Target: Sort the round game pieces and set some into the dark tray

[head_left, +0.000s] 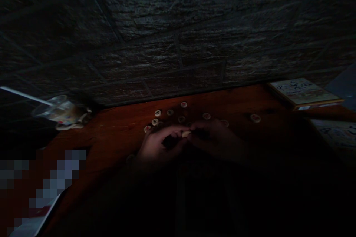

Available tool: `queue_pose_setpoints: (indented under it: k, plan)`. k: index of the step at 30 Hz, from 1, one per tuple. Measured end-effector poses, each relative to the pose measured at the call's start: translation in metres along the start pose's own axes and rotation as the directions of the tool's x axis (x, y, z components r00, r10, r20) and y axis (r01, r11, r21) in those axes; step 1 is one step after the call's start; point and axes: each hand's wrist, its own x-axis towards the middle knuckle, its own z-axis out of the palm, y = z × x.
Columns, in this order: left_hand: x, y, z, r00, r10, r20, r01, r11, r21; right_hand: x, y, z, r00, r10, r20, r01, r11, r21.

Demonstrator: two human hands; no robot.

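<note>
In dim light, my left hand and my right hand meet above a reddish-brown wooden table. Between their fingertips is a small pale round piece, pinched from both sides. Several round pieces marked with characters lie loose beyond my hands, among them a black-marked one, a red-marked one and another red-marked one. One piece lies close to my left hand. Another is partly hidden behind my right hand.
A clear cup with a straw stands at the table's left end. At the right are a flat printed box and another. One piece lies apart. A brick-patterned wall rises behind.
</note>
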Motion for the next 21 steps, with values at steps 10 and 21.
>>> queue_pose_setpoints:
  k: [10,21]
  plan:
    - [0.0005,0.0008,0.0014,1.000,0.015,-0.015,-0.015,1.000,-0.016,0.0019,0.0033,-0.0007,0.998,-0.005,0.059,0.001,0.997,0.071]
    - [0.0012,0.0009,-0.0018,0.999,-0.049,0.022,0.051,0.994,-0.096,0.0004,0.0042,0.0003,0.991,-0.037,0.127,0.021,0.993,0.120]
